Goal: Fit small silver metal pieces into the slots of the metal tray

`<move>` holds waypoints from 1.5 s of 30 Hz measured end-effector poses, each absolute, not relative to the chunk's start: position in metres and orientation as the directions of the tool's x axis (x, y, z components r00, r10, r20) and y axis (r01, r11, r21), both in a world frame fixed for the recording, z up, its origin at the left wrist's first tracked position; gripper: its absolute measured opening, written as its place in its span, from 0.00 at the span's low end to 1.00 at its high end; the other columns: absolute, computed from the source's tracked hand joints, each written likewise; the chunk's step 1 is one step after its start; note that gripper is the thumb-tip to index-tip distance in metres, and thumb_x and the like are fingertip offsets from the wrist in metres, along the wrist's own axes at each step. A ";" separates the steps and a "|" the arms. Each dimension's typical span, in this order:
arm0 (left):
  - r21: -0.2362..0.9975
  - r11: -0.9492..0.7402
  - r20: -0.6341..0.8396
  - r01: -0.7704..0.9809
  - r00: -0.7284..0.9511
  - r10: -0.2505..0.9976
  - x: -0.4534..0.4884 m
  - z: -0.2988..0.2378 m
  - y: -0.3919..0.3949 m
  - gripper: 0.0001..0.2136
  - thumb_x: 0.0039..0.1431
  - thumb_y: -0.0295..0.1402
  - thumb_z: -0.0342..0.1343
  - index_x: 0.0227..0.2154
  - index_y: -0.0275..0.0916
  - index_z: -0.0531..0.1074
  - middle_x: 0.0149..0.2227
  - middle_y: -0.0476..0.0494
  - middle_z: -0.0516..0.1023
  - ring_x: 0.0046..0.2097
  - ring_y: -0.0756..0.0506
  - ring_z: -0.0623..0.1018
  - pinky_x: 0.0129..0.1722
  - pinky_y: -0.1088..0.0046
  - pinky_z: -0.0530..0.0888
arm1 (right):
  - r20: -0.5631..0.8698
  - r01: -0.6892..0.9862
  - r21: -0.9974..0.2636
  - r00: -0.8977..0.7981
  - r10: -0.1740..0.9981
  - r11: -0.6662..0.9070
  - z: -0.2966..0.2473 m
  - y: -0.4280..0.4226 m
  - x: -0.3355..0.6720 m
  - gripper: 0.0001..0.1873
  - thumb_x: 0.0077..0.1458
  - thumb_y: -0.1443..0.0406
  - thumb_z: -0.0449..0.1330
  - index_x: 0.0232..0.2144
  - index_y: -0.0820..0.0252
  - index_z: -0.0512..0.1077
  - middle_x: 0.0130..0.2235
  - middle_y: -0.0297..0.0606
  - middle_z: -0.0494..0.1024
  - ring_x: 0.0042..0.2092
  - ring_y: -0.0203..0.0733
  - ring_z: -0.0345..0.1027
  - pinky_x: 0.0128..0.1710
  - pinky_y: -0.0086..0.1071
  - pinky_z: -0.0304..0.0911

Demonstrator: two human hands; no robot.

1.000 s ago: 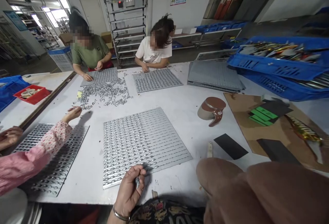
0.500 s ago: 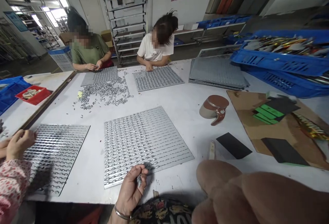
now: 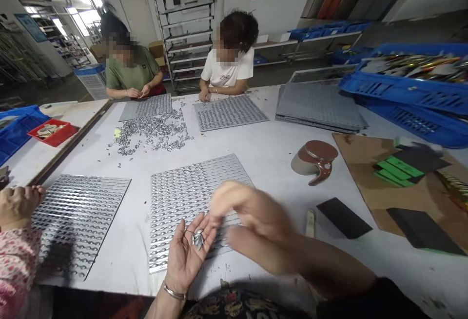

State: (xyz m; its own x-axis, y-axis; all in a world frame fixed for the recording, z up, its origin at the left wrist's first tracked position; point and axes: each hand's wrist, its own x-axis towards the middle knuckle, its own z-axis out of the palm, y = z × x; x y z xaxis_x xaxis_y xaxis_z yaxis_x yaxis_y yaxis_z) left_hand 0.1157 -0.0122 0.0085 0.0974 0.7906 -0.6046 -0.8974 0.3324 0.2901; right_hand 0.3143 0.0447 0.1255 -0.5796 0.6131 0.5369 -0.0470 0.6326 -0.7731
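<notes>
Head view
Surface: a long white worktable (image 3: 263,153), its near edge at the person's body
Room: a workshop with a grey metal shelf rack (image 3: 186,26) and posters on the wall past the far edge
Left hand: the left hand (image 3: 188,255) lies palm up at the near edge, fingers spread loosely, cupping a few small silver metal pieces (image 3: 198,237)
Right hand: the right hand (image 3: 252,211) is blurred just beside the left palm; whether its fingers pinch anything cannot be told
Plate: a square perforated silver metal plate (image 3: 190,197) lies flat under both hands
Loose parts: a heap of small silver pieces (image 3: 153,133) lies toward the far left corner
Containers: stacked blue plastic crates (image 3: 405,89) at the far right edge hold long mixed metal items; a red tray (image 3: 53,131) on the side table holds small parts
Others: a hand in a pink sleeve (image 3: 18,204) rests on a second perforated plate (image 3: 76,216) at the left edge; two people sit at the far edge over plates
</notes>
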 end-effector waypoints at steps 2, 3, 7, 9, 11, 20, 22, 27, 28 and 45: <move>0.262 0.308 -0.581 -0.915 0.106 0.807 0.117 0.006 -0.006 0.17 0.73 0.40 0.53 0.49 0.31 0.80 0.44 0.32 0.86 0.44 0.41 0.86 0.47 0.66 0.83 | 0.417 0.156 -0.681 -0.721 0.554 0.716 0.103 0.061 0.293 0.08 0.74 0.63 0.58 0.43 0.55 0.77 0.40 0.37 0.79 0.44 0.44 0.74 0.51 0.39 0.70; 0.247 0.307 -0.576 -0.919 0.115 0.809 0.118 0.004 -0.003 0.17 0.74 0.40 0.52 0.48 0.32 0.80 0.41 0.34 0.87 0.40 0.44 0.86 0.43 0.68 0.83 | 0.330 0.226 -0.611 -0.798 0.504 0.759 0.087 0.065 0.285 0.08 0.73 0.66 0.57 0.43 0.56 0.78 0.40 0.38 0.80 0.44 0.45 0.74 0.52 0.40 0.69; 0.186 0.357 -0.563 -0.915 0.198 0.802 0.128 -0.008 0.008 0.21 0.74 0.42 0.50 0.47 0.28 0.80 0.41 0.33 0.87 0.36 0.45 0.84 0.40 0.70 0.81 | 0.074 0.431 -0.456 -0.854 0.515 0.779 0.025 0.066 0.279 0.09 0.69 0.72 0.58 0.40 0.58 0.78 0.42 0.40 0.80 0.46 0.46 0.74 0.52 0.40 0.67; 0.156 0.379 -0.547 -0.912 0.240 0.802 0.134 -0.017 0.013 0.20 0.72 0.43 0.55 0.43 0.27 0.81 0.37 0.34 0.87 0.35 0.44 0.84 0.40 0.69 0.81 | 0.036 0.446 -0.470 -0.853 0.521 0.762 0.008 0.066 0.285 0.11 0.68 0.74 0.56 0.38 0.57 0.77 0.43 0.39 0.80 0.47 0.46 0.74 0.53 0.38 0.67; 0.145 0.401 -0.533 -0.905 0.270 0.802 0.140 -0.026 0.018 0.17 0.68 0.42 0.61 0.38 0.28 0.82 0.34 0.37 0.86 0.35 0.45 0.83 0.40 0.70 0.80 | 0.030 0.439 -0.502 -0.852 0.523 0.745 0.001 0.068 0.292 0.11 0.68 0.73 0.55 0.40 0.58 0.76 0.44 0.40 0.80 0.48 0.46 0.74 0.55 0.38 0.66; 0.310 0.575 -0.439 -0.757 0.423 0.793 0.151 -0.037 0.047 0.21 0.62 0.48 0.65 0.39 0.30 0.81 0.42 0.30 0.87 0.54 0.30 0.83 0.58 0.54 0.77 | -0.183 0.514 -0.693 -0.804 0.566 0.505 0.005 0.097 0.300 0.03 0.63 0.69 0.57 0.37 0.54 0.68 0.45 0.37 0.77 0.48 0.46 0.71 0.50 0.38 0.67; 0.309 0.605 -0.461 -0.734 0.441 0.770 0.150 -0.041 0.053 0.21 0.62 0.48 0.64 0.38 0.30 0.81 0.41 0.29 0.87 0.55 0.29 0.83 0.59 0.53 0.77 | -0.196 0.517 -0.707 -0.798 0.569 0.482 0.003 0.103 0.296 0.06 0.59 0.70 0.58 0.34 0.54 0.66 0.43 0.36 0.77 0.47 0.45 0.72 0.49 0.37 0.67; 0.308 0.564 -0.535 -0.766 0.350 0.769 0.144 -0.054 0.071 0.19 0.66 0.46 0.61 0.37 0.30 0.80 0.38 0.28 0.87 0.54 0.30 0.83 0.58 0.52 0.78 | -0.156 0.528 -0.663 -0.790 0.592 0.530 -0.008 0.113 0.289 0.05 0.64 0.69 0.55 0.39 0.54 0.69 0.48 0.40 0.78 0.50 0.49 0.73 0.52 0.40 0.67; 0.313 0.562 -0.544 -0.765 0.341 0.767 0.143 -0.055 0.074 0.20 0.66 0.47 0.61 0.36 0.29 0.79 0.38 0.27 0.87 0.54 0.30 0.83 0.57 0.51 0.78 | -0.155 0.534 -0.646 -0.791 0.592 0.545 -0.009 0.115 0.288 0.05 0.65 0.68 0.54 0.41 0.54 0.69 0.49 0.41 0.78 0.51 0.50 0.72 0.53 0.41 0.66; 0.743 0.544 -0.612 -0.390 -0.065 0.788 0.119 -0.046 0.095 0.10 0.68 0.38 0.55 0.39 0.35 0.75 0.25 0.52 0.71 0.20 0.54 0.65 0.20 0.79 0.61 | 0.011 0.289 -0.938 -0.527 0.850 0.192 -0.042 0.172 0.269 0.03 0.60 0.64 0.56 0.34 0.53 0.70 0.25 0.28 0.74 0.27 0.39 0.70 0.30 0.30 0.64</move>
